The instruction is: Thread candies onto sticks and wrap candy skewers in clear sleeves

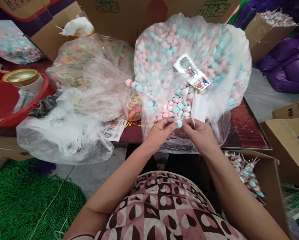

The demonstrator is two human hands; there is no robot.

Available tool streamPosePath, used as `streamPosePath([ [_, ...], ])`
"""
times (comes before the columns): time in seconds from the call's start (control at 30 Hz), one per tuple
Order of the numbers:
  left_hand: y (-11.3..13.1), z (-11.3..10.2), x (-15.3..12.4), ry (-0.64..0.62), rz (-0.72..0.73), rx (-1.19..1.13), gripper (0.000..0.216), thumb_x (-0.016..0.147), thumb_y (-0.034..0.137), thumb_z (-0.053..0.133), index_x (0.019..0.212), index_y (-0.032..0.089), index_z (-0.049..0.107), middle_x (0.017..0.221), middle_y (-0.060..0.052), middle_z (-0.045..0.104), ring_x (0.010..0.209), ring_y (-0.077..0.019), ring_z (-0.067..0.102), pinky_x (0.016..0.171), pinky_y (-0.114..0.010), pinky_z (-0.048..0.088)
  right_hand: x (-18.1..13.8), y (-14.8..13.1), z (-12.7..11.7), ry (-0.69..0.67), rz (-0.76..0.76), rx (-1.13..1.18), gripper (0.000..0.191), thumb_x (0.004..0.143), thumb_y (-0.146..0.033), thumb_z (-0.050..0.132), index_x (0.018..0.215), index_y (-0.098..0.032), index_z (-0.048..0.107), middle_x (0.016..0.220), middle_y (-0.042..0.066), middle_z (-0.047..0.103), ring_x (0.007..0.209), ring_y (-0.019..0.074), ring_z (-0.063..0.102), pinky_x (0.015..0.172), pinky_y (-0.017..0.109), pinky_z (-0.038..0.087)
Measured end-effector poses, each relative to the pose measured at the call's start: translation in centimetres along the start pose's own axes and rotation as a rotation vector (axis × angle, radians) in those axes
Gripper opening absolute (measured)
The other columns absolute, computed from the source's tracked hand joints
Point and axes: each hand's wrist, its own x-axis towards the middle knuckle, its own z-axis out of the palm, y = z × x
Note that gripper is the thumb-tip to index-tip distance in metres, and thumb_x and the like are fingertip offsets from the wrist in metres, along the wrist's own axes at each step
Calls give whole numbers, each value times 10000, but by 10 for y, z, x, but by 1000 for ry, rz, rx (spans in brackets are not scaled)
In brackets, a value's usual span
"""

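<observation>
Pale blue candy (178,124) is up at the near edge of the big clear bag (149,46), above the desk (251,130), pinched in my left grip (158,132), thumb and fingertips clamped on it. My right grip (199,132) is just beside it, tips at the candy's edge, closed, by the look of it, on a thin white stick (192,120) poking up between the fingers; whether those tips press the candy too, can't tell.

Handling, my judgement: candy weighs next to nothing, rounded and smooth, so it'd slip if pinched off-centre. Looks soft like marshmallow, may be crumbly, not sure. Light squeeze, flat finger pads, opposite sides of the rim. Stick: light, fairly stiff, would bend if pushed from far up, so hold it low. Bundle of sticks (199,106) beside the loose candies (175,109) looks slick, easiest to take one by the end. Bag plastic is limp and slippery, poor hold. Threaded candies (134,85) at left: lift by the stick, spare the candies
</observation>
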Motion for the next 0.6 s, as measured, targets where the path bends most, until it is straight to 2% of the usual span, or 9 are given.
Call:
streamPosePath([
  [0.1, -7, 6, -4, 24, 49, -107, 266, 790, 417, 668, 866, 175, 590, 741, 29, 566, 590, -63, 493, 535, -187, 409, -11, 3, 5, -54, 146, 284, 254, 737, -418, 684, 739, -167, 644, 567, -43, 544, 430, 61, 317, 429, 234, 228],
  [0.27, -14, 9, -8, 14, 55, -185, 319, 761, 440, 697, 836, 171, 544, 749, 16, 596, 659, -97, 582, 585, -217, 488, -24, 10, 9, -90, 236, 488, 303, 723, -446, 731, 756, -159, 642, 610, -36, 570, 389, 33, 288, 385, 223, 152],
  [0.37, -14, 10, -11, 57, 58, -201, 320, 731, 399, 734, 838, 169, 539, 746, 26, 584, 629, -80, 564, 585, -213, 492, -31, 13, 11, -124, 229, 531, 321, 739, -466, 730, 837, -176, 634, 616, -46, 567, 392, 31, 273, 384, 209, 148],
  [0.47, -15, 11, -14, 61, 17, -257, 392, 696, 390, 771, 948, 175, 561, 784, 28, 586, 646, -85, 574, 587, -220, 499, -36, 13, 13, -104, 238, 526, 348, 712, -464, 756, 855, -181, 611, 560, -62, 541, 389, 34, 256, 382, 202, 137],
  [0.53, -15, 9, -17, 2, -38, -268, 421, 718, 415, 754, 1016, 166, 591, 781, 17, 608, 651, -93, 582, 591, -228, 499, -38, 12, 13, -83, 256, 529, 358, 700, -468, 757, 842, -178, 602, 574, -50, 565, 384, 35, 267, 379, 205, 140],
  [0.6, -14, 7, -19, -88, -70, -245, 385, 761, 437, 715, 1001, 146, 640, 755, 1, 629, 652, -94, 583, 596, -227, 492, -38, 11, 12, -94, 263, 523, 360, 699, -476, 750, 826, -175, 598, 584, -42, 572, 383, 35, 275, 377, 206, 144],
])
